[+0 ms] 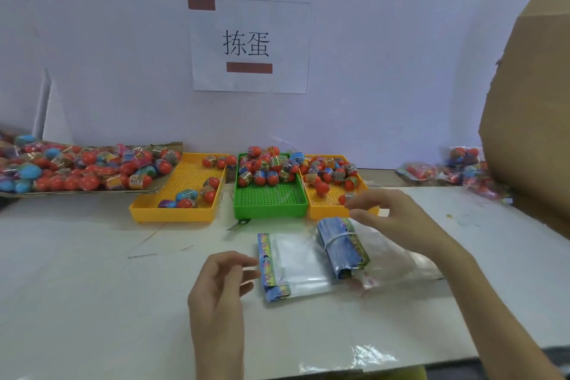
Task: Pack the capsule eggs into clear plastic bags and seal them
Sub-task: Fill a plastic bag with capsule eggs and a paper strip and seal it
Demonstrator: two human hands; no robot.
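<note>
Red and blue capsule eggs (268, 168) are heaped at the back of a green tray (270, 202), with more in two yellow trays (172, 210) (327, 208) on either side. A clear plastic bag (296, 262) with a colourful header strip lies flat on the white table. To its right rests a banded stack of bags (340, 248). My left hand (222, 284) hovers just left of the flat bag, fingers apart and holding nothing. Above the stack, near the right yellow tray, my right hand (391, 213) has its fingers spread and nothing in it.
A large pile of eggs (80, 166) sits on cardboard at the back left. Filled bags (462, 170) lie at the back right beside a big cardboard box (530, 120). A paper sign (249, 45) hangs on the wall. More clear film (398, 262) lies under my right forearm.
</note>
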